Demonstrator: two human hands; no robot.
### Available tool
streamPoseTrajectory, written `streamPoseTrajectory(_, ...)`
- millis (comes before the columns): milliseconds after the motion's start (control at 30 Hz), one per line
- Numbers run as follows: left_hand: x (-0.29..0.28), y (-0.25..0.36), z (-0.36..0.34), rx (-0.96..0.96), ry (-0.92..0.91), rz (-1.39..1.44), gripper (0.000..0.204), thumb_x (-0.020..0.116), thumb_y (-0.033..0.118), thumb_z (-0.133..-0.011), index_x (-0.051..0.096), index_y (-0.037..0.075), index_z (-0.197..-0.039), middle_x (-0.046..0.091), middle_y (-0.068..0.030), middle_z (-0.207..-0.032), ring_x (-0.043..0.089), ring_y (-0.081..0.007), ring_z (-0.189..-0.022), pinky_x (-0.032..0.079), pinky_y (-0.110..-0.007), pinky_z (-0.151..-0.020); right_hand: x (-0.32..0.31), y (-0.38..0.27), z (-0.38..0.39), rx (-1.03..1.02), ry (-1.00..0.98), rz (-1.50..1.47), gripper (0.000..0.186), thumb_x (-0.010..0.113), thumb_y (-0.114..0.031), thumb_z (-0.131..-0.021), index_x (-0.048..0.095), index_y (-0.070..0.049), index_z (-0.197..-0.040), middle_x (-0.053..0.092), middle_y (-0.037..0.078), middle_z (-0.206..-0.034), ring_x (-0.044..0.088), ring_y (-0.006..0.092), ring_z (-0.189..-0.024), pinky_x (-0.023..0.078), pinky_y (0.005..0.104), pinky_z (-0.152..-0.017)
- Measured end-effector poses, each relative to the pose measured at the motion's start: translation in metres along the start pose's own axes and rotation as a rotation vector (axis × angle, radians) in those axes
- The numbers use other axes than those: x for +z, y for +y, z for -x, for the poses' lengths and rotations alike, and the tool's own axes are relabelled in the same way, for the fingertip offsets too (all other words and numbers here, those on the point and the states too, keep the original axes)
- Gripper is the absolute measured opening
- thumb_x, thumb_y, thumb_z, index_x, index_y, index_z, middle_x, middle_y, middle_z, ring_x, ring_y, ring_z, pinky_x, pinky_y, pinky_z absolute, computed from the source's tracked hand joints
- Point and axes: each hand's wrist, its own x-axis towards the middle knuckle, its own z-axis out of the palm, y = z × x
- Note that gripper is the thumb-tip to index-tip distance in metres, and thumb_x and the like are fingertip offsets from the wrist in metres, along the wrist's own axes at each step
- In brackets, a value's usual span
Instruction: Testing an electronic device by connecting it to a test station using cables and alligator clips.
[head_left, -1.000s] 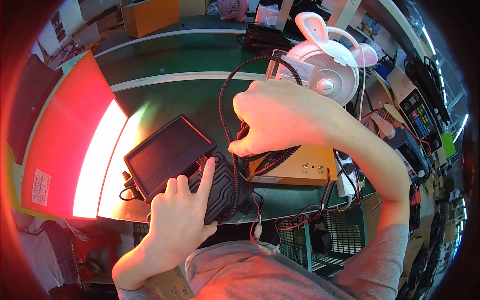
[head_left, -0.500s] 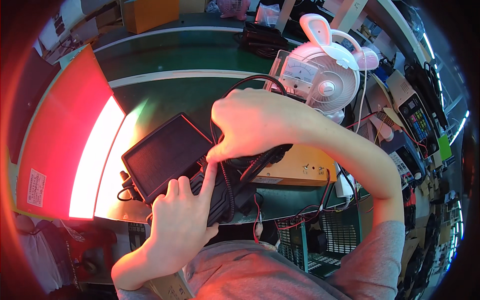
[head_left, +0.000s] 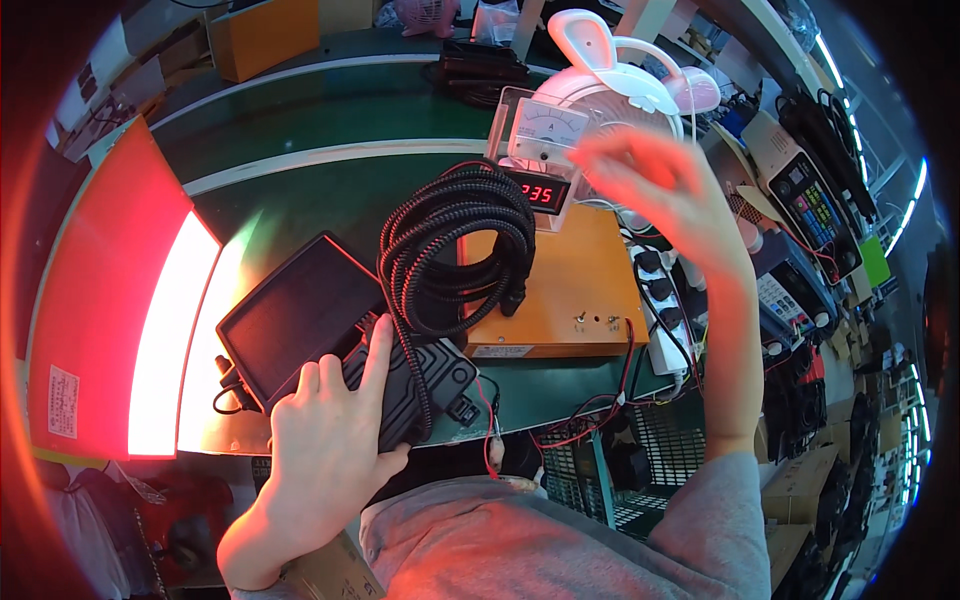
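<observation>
My left hand [head_left: 335, 425] grips the near side of a black ribbed box [head_left: 420, 375], its index finger stretched along the top and its thumb at the near edge. Against that box, on the left, leans a tilted black flat-screen unit [head_left: 300, 310], its display dark. My right hand [head_left: 645, 185] is raised in front of a white fan, slightly blurred, fingers extended with nothing seen in them. A coil of black corrugated cable [head_left: 460, 225] lies partly over an orange metal box [head_left: 570, 275] with small toggle switches. One cable strand runs down across the ribbed box.
A bright lamp panel [head_left: 165, 340] glows at the left beside a red-lit board [head_left: 100, 300]. The white rabbit-eared fan [head_left: 625, 85] stands behind an analog meter [head_left: 548, 128] and a red digital display [head_left: 545, 192]. At the right are a power strip [head_left: 670, 335], loose wires and bench instruments [head_left: 800, 290].
My right hand has let go of the black cable coil and moved right and up, leaving the coil by the orange box. My left hand stays on the ribbed box. The view has shifted slightly.
</observation>
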Motion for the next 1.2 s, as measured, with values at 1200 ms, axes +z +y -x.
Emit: streamPoseTrajectory(1200, -0.001, 0.005, -0.003, -0.007, 0.040, -0.011, 0.107, 0.082, 0.035, -0.049, 0.031, 0.007, -0.139, 0.045, -0.0091, -0.082, 0.051, -0.0218, -0.076, 0.046, -0.030, -0.057, 0.077, 0.126, 0.138, -0.282, 0.462, 0.257, 0.061, 0.077, 0.002, -0.061, 0.049, -0.002, -0.115, 0.061, 0.012, -0.107, 0.056, 0.0302, -0.105, 0.040, 0.0497, -0.096)
